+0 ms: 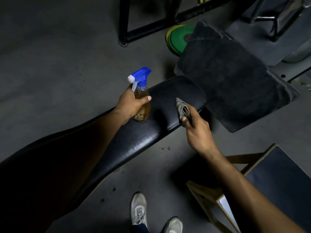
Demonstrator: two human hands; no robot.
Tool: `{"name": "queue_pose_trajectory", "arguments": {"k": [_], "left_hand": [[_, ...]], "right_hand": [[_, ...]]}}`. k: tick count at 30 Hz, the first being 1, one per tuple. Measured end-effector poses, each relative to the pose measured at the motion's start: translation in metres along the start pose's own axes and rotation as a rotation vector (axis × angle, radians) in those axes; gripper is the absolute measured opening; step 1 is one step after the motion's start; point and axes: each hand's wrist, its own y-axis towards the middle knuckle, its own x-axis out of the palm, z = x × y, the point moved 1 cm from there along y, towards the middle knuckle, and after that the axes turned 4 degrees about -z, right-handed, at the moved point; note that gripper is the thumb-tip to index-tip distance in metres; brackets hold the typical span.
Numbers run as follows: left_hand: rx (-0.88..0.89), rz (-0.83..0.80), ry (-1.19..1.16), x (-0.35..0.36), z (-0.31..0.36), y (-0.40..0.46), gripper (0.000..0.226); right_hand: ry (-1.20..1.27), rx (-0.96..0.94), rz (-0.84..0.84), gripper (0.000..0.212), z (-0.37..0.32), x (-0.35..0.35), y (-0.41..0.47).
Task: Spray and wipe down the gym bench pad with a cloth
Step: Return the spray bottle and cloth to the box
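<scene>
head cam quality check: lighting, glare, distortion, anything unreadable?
Head view: dim overall, left forearm nearly black at the lower left; soft sheen on the bench pad; wide-angle bending curves the pad; spray bottle in the left hand and cloth in the right hand read sharp; equipment along the top edge is murky.

1. Left arm reaches in from the near left; the left hand [130,103] is curled around a spray bottle [141,100], thumb across its front.
2. Right arm reaches in from the near right; the right hand [198,130] grips a bunched grey cloth [182,107].
</scene>
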Motion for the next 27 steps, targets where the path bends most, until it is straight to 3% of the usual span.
{"name": "queue_pose_trajectory", "arguments": {"k": [6,11,16,23,27], "left_hand": [[0.053,0.016,0.082,0.012,0.009,-0.010,0.035],[0.085,-0.011,0.000,0.041,0.033,-0.038,0.038],[0.198,-0.157,-0.089,0.105,0.092,-0.080,0.050],[0.317,-0.396,-0.214,0.221,0.174,-0.158,0.046],[0.364,-0.550,-0.182,0.283,0.201,-0.208,0.037]], "right_hand": [[0.085,0.059,0.023,0.041,0.015,-0.010,-0.018],[0.101,0.106,0.050,0.043,0.037,-0.037,-0.046],[0.094,0.183,0.173,0.045,0.071,-0.084,-0.093],[0.079,0.286,0.438,0.044,0.106,-0.169,-0.201],[0.007,0.373,0.503,0.043,0.147,-0.200,-0.264]]}}
